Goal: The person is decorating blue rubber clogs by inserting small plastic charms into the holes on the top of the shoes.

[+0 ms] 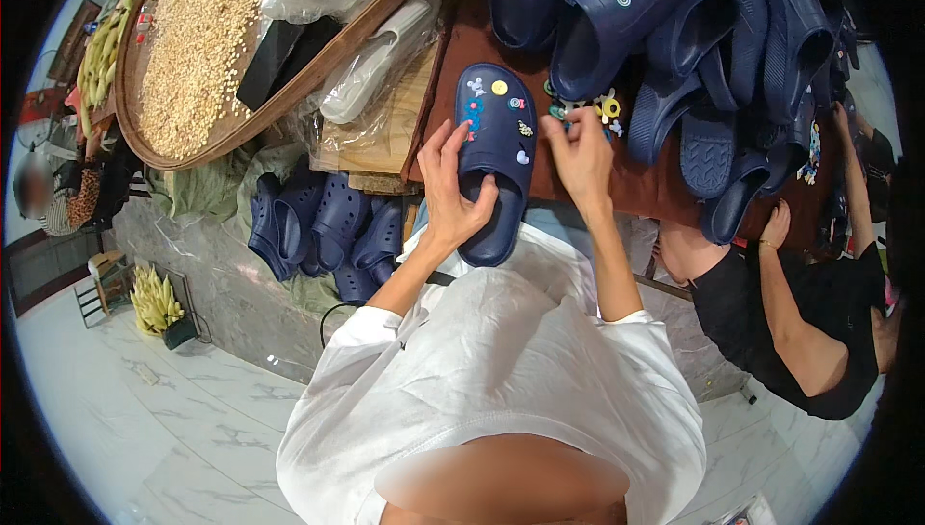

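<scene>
— Clog [496,164], navy, lies on the brown tabletop [655,193] with its heel over the near edge, straight ahead of the person. Small coloured charms [499,88] sit on its toe.

— How does the left hand hold it?

— Left hand [451,196] comes up from a white sleeve, wrist bent, palm against the clog's left side. Thumb hooks over the heel rim into the opening; the other fingers stand up loosely spread beside it.

— And the right?

— Right hand [581,151] reaches further forward, back of the hand towards the camera. Its fingertips are pinched narrow around a little cluster of charms [607,106] just right of the clog; what exactly is pinched I cannot tell.

— Any containers?

— A big round woven tray [183,149] at upper left holds pale grain, with a dark flat block resting on it. Clear plastic bags [371,67] beside it hold white clogs.

— What else?

— A heap of navy clogs [674,24] covers the far right of the table, more lie on the floor below [328,231], and another person in a black top [829,323] leans in at the right.
</scene>
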Motion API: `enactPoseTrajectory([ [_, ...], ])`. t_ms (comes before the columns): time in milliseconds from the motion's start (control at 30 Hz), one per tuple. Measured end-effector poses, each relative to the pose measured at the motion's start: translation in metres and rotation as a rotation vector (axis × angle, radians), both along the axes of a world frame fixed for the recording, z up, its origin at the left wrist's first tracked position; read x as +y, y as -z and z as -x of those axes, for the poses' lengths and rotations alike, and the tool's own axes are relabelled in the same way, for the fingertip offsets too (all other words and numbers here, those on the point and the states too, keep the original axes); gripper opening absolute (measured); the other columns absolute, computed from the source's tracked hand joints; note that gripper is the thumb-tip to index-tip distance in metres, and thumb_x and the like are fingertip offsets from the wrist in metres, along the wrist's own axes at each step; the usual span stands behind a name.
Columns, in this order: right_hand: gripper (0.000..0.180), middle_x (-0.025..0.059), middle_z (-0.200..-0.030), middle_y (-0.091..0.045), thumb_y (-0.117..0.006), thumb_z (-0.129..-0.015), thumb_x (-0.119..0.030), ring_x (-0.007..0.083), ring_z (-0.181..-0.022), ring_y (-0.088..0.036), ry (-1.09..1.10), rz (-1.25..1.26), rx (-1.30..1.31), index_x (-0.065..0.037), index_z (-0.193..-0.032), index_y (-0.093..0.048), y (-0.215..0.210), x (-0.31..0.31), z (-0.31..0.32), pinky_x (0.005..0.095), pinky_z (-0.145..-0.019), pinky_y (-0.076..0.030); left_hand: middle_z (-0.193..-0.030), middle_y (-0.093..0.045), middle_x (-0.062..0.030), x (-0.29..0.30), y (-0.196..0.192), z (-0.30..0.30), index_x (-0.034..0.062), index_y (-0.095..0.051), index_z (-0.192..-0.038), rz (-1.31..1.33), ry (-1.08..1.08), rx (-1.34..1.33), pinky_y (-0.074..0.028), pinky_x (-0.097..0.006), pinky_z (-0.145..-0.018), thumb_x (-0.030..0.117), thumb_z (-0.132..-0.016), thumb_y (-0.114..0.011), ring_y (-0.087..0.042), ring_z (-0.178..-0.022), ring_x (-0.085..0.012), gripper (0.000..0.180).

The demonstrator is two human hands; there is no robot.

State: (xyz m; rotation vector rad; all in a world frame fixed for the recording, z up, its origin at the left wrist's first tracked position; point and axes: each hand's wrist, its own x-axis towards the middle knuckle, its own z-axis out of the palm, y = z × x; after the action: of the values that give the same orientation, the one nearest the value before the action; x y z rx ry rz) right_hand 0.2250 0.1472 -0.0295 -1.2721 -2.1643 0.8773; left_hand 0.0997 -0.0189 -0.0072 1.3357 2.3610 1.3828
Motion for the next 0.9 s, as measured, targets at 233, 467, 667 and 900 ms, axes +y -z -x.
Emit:
enactPoseTrajectory([
  [233, 0.047, 0.0103, -0.068, -0.058, -0.076, -0.086, -0.043, 0.0268, -0.064, -0.061, -0.081, 0.261, 0.029, -0.002, -0.097, -0.053, 0.015, -0.005, 0.027, 0.0402, -0.058, -0.048, -0.135, -0.050, -0.0198, 0.018, 0.007, 0.002, 0.0068, -0.058, -0.129, 0.014, 0.076, 0.070, -0.039, -0.048, -0.106, 0.001, -0.069, -0.064, -0.047, -0.125, -0.0399, 0.061],
  [467, 0.021, 0.0216, -0.078, -0.061, -0.058, -0.098, -0.020, 0.0426, -0.074, -0.063, -0.243, -0.127, 0.037, -0.003, -0.095, -0.046, 0.012, -0.012, 0.032, 0.0511, -0.062, -0.050, -0.131, -0.053, -0.0181, 0.016, 0.017, -0.003, 0.0096, -0.066, -0.119, -0.012, 0.025, 0.116, -0.040, -0.048, -0.104, -0.001, -0.065, -0.063, -0.049, -0.122, -0.0393, 0.055],
  [667, 0.014, 0.0235, -0.081, -0.062, -0.053, -0.099, -0.014, 0.0438, -0.076, -0.064, -0.243, -0.165, 0.042, -0.002, -0.096, -0.046, 0.012, -0.011, 0.032, 0.0522, -0.063, -0.050, -0.130, -0.055, -0.0169, 0.018, 0.019, -0.002, 0.0097, -0.066, -0.118, -0.036, 0.025, 0.134, -0.041, -0.047, -0.104, -0.001, -0.064, -0.063, -0.049, -0.121, -0.0390, 0.055],
  [900, 0.017, 0.0259, -0.082, -0.063, -0.045, -0.103, -0.019, 0.0455, -0.079, -0.064, -0.148, 0.147, 0.060, -0.002, -0.101, -0.047, 0.025, -0.001, 0.020, 0.0520, -0.063, -0.050, -0.129, -0.054, -0.0178, 0.018, 0.021, 0.001, 0.0095, -0.066, -0.117, -0.038, 0.018, 0.157, -0.043, -0.048, -0.101, -0.001, -0.063, -0.063, -0.050, -0.120, -0.0402, 0.055],
])
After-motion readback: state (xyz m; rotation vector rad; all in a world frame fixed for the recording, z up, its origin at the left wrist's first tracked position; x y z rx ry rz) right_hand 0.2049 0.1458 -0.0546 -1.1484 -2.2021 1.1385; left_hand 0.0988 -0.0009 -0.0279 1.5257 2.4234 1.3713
